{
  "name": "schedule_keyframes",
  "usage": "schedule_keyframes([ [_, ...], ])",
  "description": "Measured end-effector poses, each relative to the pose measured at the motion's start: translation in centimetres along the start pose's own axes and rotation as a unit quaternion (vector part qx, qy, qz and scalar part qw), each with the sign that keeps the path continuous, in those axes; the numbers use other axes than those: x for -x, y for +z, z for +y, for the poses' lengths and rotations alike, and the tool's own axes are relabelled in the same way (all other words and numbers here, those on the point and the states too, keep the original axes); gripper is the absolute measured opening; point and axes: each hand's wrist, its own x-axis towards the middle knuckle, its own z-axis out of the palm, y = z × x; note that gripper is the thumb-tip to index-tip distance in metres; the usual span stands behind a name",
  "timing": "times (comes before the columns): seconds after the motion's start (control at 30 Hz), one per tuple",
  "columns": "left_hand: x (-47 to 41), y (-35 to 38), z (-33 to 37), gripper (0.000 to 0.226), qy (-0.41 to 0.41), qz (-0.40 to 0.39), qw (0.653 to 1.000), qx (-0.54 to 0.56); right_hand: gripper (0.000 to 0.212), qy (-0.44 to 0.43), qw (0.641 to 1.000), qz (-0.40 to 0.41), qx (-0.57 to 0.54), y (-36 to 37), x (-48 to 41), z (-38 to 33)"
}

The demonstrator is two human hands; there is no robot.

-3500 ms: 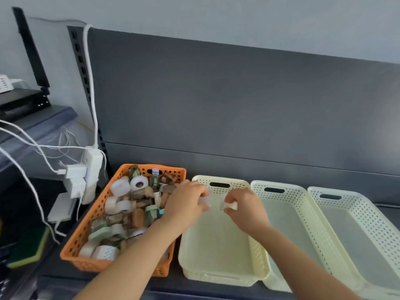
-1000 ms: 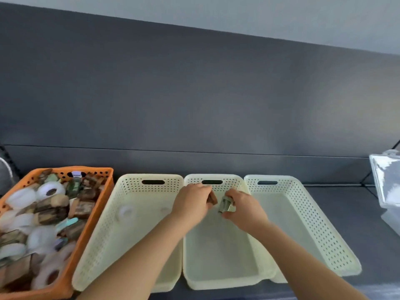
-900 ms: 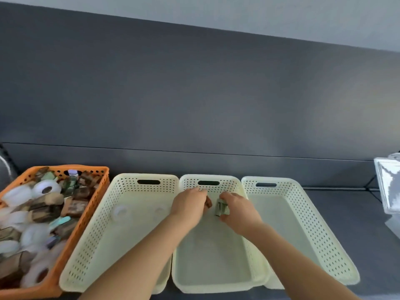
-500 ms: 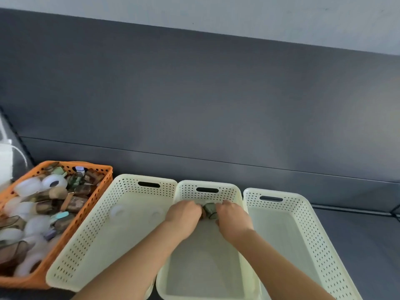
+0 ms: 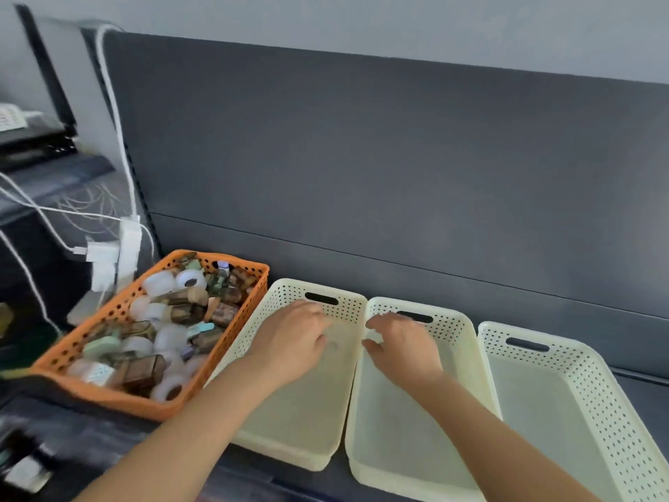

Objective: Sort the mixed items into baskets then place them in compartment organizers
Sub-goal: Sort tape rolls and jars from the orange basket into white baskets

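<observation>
Presently: left hand (image 5: 293,344) over leftmost cream basket (image 5: 300,414); right hand (image 5: 402,351) over middle cream basket (image 5: 394,440); both grips loosely spread.

The left grip (image 5: 293,342) and the right grip (image 5: 402,347) are now sitting apart, no longer huddling together at the 12 o'clock end of the middle basket (image 5: 452,327). The left grip is now hovering over the left cream basket (image 5: 275,295), at 9 o'clock of the right grip. Both are showing loose, spread fingers, and the small brown and green pieces they were pinching 0.5 s ago are no longer showing. The view is swinging toward 9 o'clock: the orange basket (image 5: 108,317) is showing whole again, and the power strip (image 5: 128,244) and its white cables (image 5: 47,226) are coming back into sight at 9 o'clock.
</observation>
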Motion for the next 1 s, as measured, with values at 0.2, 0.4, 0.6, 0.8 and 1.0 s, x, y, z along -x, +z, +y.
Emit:
schedule_keyframes([
  [0.2, 6.6, -4.8, -7.3, 0.021, -0.113, -0.006, 0.992, -0.054, 0.031, -0.104, 0.994, 0.013, -0.043, 1.1, -0.6, -9.7],
  [0.4, 12.8, -7.8, -14.2, 0.013, -0.199, -0.097, 0.971, -0.087, 0.027, -0.234, 0.968, -0.024, -0.089, 3.5, -0.3, -18.6],
  [0.6, 15.0, -7.7, -17.6, 0.014, -0.212, -0.17, 0.962, -0.007, 0.023, -0.287, 0.953, -0.095, -0.024, 5.7, -1.1, -23.4],
  [0.8, 14.4, -6.7, -18.9, 0.03, -0.196, -0.175, 0.965, -0.001, 0.029, -0.235, 0.963, -0.134, 0.02, 7.3, -2.2, -24.9],
  [1.0, 14.1, -6.4, -20.3, 0.036, -0.171, -0.115, 0.979, 0.007, 0.037, -0.151, 0.986, -0.008, 0.071, 8.0, -4.6, -23.4],
])
